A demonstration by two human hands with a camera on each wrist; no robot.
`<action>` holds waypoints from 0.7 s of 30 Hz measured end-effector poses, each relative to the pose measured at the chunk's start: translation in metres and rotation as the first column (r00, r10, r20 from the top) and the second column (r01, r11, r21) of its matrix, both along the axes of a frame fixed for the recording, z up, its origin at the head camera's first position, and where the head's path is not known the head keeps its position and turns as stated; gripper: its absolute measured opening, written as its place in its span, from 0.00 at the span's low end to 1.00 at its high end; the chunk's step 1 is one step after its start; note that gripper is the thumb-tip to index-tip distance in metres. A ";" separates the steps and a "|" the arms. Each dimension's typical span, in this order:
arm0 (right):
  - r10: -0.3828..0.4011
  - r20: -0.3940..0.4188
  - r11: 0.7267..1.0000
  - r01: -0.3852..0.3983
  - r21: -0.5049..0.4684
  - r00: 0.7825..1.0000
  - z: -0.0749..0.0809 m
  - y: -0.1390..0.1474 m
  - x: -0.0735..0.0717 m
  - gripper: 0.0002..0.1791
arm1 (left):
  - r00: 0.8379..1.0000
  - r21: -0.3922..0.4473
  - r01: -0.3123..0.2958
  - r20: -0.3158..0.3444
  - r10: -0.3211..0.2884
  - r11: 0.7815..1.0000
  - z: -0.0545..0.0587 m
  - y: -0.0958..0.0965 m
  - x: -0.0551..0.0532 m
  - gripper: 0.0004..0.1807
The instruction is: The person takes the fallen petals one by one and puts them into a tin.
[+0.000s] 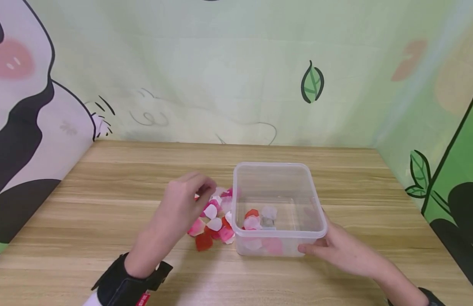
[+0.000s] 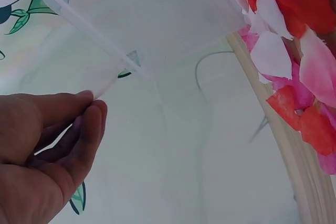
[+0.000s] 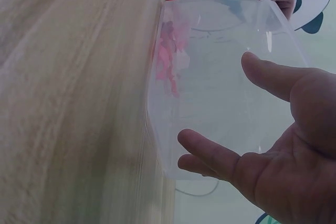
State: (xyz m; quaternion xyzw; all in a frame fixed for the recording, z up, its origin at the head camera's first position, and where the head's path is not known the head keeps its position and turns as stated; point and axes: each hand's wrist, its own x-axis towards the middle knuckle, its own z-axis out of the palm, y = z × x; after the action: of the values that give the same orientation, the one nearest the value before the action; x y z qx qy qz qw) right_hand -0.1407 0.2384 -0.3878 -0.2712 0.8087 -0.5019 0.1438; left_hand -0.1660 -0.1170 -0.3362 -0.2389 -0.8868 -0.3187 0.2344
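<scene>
A clear plastic box [image 1: 279, 234] stands without a lid on the wooden table, with several red, pink and pale petals [image 1: 252, 222] on its bottom left side. My left hand [image 1: 184, 199] is raised just left of the box, over a loose heap of petals [image 1: 215, 224]. Between its thumb and fingertips it pinches a thin pale petal [image 2: 106, 88], seen edge-on in the left wrist view. At the box's near right corner rests my right hand [image 1: 341, 246], thumb along the front wall and the other fingers straight beside the right wall, partly hidden in the head view.
The wooden table [image 1: 118, 221] runs back to a pale green cloth backdrop [image 1: 175, 85] with leaf and panda drawings. Some heap petals lie right against the box's left wall. A black band [image 1: 123, 282] wraps my left wrist.
</scene>
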 end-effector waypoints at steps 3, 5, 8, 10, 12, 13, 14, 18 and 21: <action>0.001 -0.003 1.000 -0.001 0.002 1.000 0.000 0.000 0.000 0.51 | 0.998 0.038 0.012 -0.058 -0.010 0.999 0.000 0.001 0.002 0.11; 0.000 -0.002 1.000 0.000 0.001 1.000 0.000 0.000 0.000 0.52 | 0.994 0.065 0.031 -0.105 -0.024 0.997 0.000 0.003 0.003 0.11; 0.000 -0.001 1.000 0.000 -0.001 1.000 0.001 0.000 0.000 0.52 | 0.983 0.095 0.076 -0.177 -0.058 0.993 0.001 0.006 0.005 0.11; -0.003 -0.005 1.000 0.003 0.005 1.000 0.002 0.000 -0.001 0.53 | 0.975 0.103 0.105 -0.207 -0.082 0.989 0.001 0.009 0.007 0.11; -0.007 -0.004 1.000 0.007 0.011 1.000 0.003 0.000 -0.001 0.53 | 0.969 0.102 0.129 -0.225 -0.104 0.986 0.000 0.012 0.008 0.11; -0.010 0.000 1.000 0.010 0.012 1.000 0.003 0.000 0.000 0.53 | 0.966 0.103 0.141 -0.230 -0.115 0.985 0.000 0.013 0.009 0.11; -0.009 0.000 1.000 0.009 0.011 1.000 0.002 0.000 0.000 0.53 | 0.964 0.104 0.154 -0.235 -0.126 0.983 -0.001 0.015 0.010 0.11; -0.008 0.010 1.000 0.008 0.000 1.000 0.001 -0.001 0.001 0.50 | 0.951 0.090 0.198 -0.261 -0.169 0.976 -0.005 0.020 0.012 0.12; -0.003 0.002 1.000 0.003 -0.008 1.000 0.001 -0.001 0.001 0.50 | 0.935 0.088 0.243 -0.286 -0.209 0.966 -0.007 0.025 0.012 0.13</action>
State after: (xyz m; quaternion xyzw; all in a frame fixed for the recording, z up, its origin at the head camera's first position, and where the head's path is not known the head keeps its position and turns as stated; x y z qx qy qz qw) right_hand -0.1397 0.2371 -0.3871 -0.2701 0.8068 -0.5058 0.1428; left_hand -0.1544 -0.0918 -0.3435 -0.3664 -0.7913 -0.3607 0.3309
